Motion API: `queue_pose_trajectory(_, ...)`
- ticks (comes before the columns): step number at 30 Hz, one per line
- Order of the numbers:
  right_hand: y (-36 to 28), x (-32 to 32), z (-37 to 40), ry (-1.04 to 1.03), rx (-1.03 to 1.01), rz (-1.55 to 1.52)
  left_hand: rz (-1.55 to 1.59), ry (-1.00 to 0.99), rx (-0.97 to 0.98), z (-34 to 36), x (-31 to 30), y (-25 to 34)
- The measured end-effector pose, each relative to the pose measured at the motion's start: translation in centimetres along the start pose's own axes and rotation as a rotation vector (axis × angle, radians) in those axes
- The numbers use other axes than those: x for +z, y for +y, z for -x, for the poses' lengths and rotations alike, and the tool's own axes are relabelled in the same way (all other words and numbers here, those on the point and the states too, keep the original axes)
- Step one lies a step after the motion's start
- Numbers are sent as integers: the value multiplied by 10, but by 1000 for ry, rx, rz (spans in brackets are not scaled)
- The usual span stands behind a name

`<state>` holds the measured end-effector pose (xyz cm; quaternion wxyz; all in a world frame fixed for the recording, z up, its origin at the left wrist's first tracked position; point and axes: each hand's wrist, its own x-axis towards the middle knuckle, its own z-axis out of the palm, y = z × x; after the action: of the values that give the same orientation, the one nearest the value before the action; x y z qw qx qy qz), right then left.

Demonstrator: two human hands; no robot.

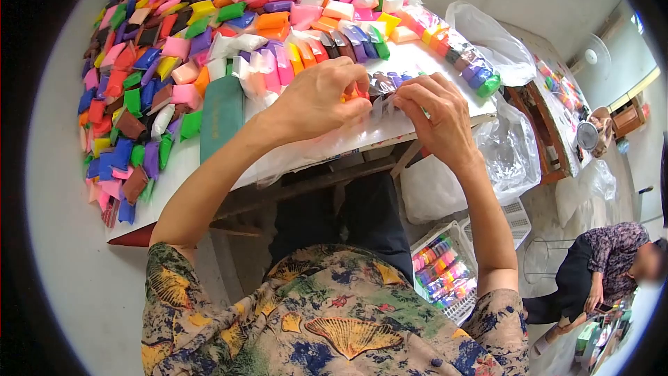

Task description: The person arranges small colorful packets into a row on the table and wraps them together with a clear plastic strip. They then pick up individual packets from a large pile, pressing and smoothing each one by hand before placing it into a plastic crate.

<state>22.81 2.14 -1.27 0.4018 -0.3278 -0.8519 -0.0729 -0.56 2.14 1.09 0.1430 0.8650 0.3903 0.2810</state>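
Observation:
My left hand [321,97] and my right hand [437,115] meet over the near edge of a white table [182,160]. Both pinch a clear plastic bag [385,106] that holds small coloured clay packets; an orange packet shows under the left fingers. A row of several packed coloured packets [460,56] lies along the table's right side. A big heap of loose coloured clay packets [209,21] covers the table beyond my hands.
A green flat case [221,115] lies left of my hands. Clear plastic bags [511,150] hang off the table's right edge. A white basket [445,271] with packed colour sets stands on the floor. Another person [605,271] crouches at far right.

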Motion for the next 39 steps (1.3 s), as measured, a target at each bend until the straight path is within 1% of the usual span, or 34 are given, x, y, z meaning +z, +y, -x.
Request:
queue_pose_trajectory(1,0,0,0,0,3,0,52,-18,-25,2,-2,0)
queue_pose_trajectory(7,1,0,-2,-1,7,-14,24,-73,13,12,-14,-6)
queue_pose_trajectory(10,3,1,-4,20,-11,-27,375,-131,-206,15,-25,0)
queue_pose_trajectory(13,3,0,-4,-31,27,-18,274,-218,-84,16,-40,8)
queue_pose_trajectory(16,3,-2,-7,-84,70,-8,56,-290,-33,19,-51,28)
queue_pose_trajectory(19,1,-4,-10,-101,97,-14,-194,-172,33,29,-43,34)
queue_pose_trajectory(22,-1,-7,-12,-119,108,-8,-132,-176,-27,28,-40,26)
queue_pose_trajectory(25,0,-6,-15,-124,134,-29,-36,-124,-77,23,-37,10)
queue_pose_trajectory(28,3,-6,-17,-147,179,-52,73,-99,-85,16,-37,1)
queue_pose_trajectory(31,5,-8,-22,-192,243,-83,115,-116,-195,12,-40,0)
queue_pose_trajectory(33,9,-7,-24,-219,273,-111,118,-127,-233,10,-39,-4)
queue_pose_trajectory(39,10,-15,-43,-426,450,-125,178,-74,-351,7,-31,-10)
